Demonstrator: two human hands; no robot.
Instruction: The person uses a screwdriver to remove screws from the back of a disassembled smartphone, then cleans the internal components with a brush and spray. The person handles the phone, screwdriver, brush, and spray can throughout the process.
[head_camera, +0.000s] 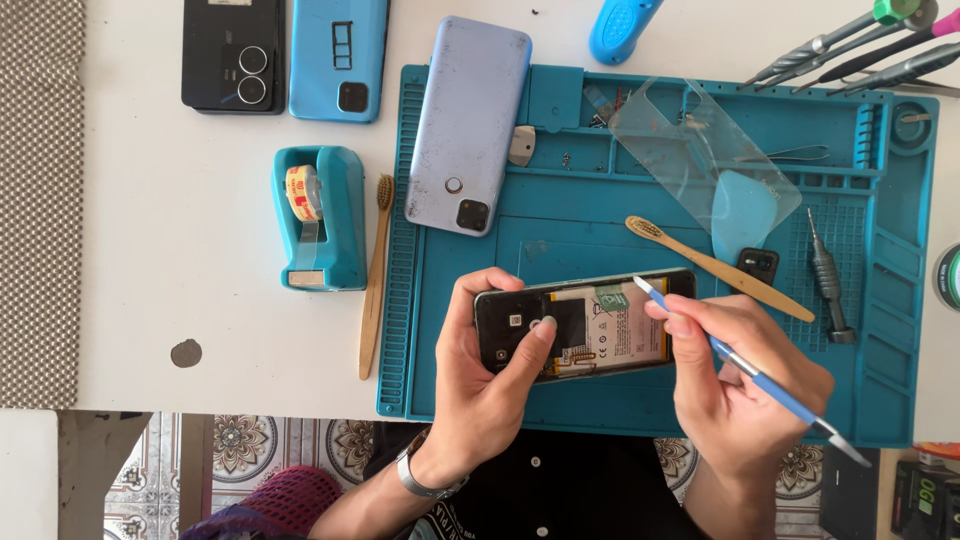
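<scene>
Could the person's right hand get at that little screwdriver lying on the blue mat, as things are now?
Probably yes, but not freely: the screwdriver lies uncovered on the mat just beyond the right hand, with nothing between. That hand already holds a blue-handled tool, so it would need setting down first.

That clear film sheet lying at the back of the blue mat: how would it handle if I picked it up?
The clear film sheet looks thin and curled at one edge, so probably floppy and very light. Its glossy surface may be slippery and hard to lift off the blue mat.

The left hand (487, 370) is curled with the thumb pressing forward, a watch on its wrist; the right hand (735, 375) pinches with fingers closed, forearm going down
</scene>
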